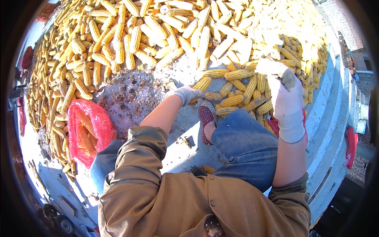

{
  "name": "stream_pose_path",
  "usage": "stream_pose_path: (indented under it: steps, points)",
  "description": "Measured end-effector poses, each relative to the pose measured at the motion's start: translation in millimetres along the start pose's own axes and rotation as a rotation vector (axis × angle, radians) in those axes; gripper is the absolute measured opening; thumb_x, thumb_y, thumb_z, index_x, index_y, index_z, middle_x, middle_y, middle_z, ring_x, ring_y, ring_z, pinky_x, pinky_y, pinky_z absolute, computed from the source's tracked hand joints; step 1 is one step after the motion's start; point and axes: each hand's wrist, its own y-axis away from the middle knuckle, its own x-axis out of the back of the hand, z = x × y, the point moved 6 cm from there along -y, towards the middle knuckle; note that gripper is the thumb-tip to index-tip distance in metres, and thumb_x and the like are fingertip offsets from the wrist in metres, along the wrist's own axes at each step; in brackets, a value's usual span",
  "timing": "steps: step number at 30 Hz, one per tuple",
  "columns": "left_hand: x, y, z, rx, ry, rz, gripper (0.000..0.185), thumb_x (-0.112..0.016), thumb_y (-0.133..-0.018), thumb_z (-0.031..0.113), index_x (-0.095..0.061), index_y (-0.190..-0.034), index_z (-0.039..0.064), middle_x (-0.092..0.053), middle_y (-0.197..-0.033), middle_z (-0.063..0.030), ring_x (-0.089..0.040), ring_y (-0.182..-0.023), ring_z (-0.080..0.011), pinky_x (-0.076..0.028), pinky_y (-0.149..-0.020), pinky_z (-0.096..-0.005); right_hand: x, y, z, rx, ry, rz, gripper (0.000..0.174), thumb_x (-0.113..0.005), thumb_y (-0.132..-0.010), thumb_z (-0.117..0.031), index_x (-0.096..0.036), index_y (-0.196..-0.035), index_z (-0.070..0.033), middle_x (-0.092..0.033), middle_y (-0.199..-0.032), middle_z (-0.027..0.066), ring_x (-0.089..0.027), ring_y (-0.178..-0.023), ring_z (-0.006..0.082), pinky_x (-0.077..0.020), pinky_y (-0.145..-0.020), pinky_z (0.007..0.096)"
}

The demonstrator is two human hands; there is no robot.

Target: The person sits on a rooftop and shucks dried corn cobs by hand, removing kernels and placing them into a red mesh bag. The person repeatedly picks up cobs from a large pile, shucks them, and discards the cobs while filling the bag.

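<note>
My left hand (189, 94), in a pale knit glove, has its fingers wrapped around a yellow corn cob (203, 84) low over the floor. Raised on the right is my right hand (286, 93), gloved too, its fingers bent and washed out by glare. Whether it holds anything cannot be told. Beneath and between the hands lies a heap of husked corn cobs (234, 100). Part of a red mesh bag (274, 125) shows beside my right wrist. Another red mesh bag (111, 127), with cobs inside, stands gaping by my left knee.
A broad bank of corn cobs (118, 44) curves across the far side, overexposed at upper right. Husk debris and loose kernels (127, 91) litter the floor. Pale ledges (328, 118) run along the right, with a red bag (351, 146) on the outer edge. Wheels (64, 224) show at lower left.
</note>
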Motion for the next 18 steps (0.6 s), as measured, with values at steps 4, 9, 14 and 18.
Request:
stream_pose_path:
  steps: [4, 9, 14, 18]
  points:
    - [21, 94, 48, -0.080, 0.357, 0.092, 0.043, -0.072, -0.079, 0.016, -0.048, -0.111, -0.001, -0.060, -0.084, -0.0103, -0.062, -0.067, -0.0181, -0.053, -0.049, -0.0265, -23, 5, -30, 0.453, 0.066, -0.207, 0.020, -0.059, -0.087, -0.006, -0.064, -0.105, 0.002, -0.065, -0.096, 0.0065, -0.060, -0.081, 0.0100, -0.0477, -0.070, 0.0216]
    - [39, 208, 105, -0.407, 0.627, 0.143, 0.035, -0.072, -0.079, 0.011, -0.054, -0.107, 0.002, -0.062, -0.087, -0.0090, -0.063, -0.069, -0.0180, -0.054, -0.051, -0.0259, -75, -5, -29, 0.173, -0.181, -0.278, 0.046, -0.060, -0.082, -0.005, -0.051, -0.127, -0.001, -0.062, -0.107, 0.0112, -0.058, -0.088, 0.0147, -0.0479, -0.079, 0.0253]
    - [42, 322, 115, -0.474, 0.742, 0.389, 0.030, -0.071, -0.078, 0.007, -0.055, -0.104, 0.008, -0.062, -0.086, -0.0055, -0.063, -0.075, -0.0174, -0.056, -0.060, -0.0288, -139, 25, -65, -0.111, -0.184, -0.480, 0.056, -0.068, -0.079, -0.011, -0.047, -0.130, 0.000, -0.061, -0.113, 0.0226, -0.059, -0.107, 0.0257, -0.0422, -0.098, 0.0313]
    - [39, 380, 86, -0.502, 0.905, 0.500, 0.027, -0.067, -0.082, 0.022, -0.056, -0.102, 0.007, -0.062, -0.080, -0.0041, -0.062, -0.069, -0.0150, -0.052, -0.055, -0.0256, -185, 79, -120, 0.569, 0.770, -0.422, 0.057, -0.066, -0.078, -0.013, -0.046, -0.130, -0.004, -0.055, -0.124, 0.0204, -0.058, -0.110, 0.0260, -0.0422, -0.099, 0.0331]
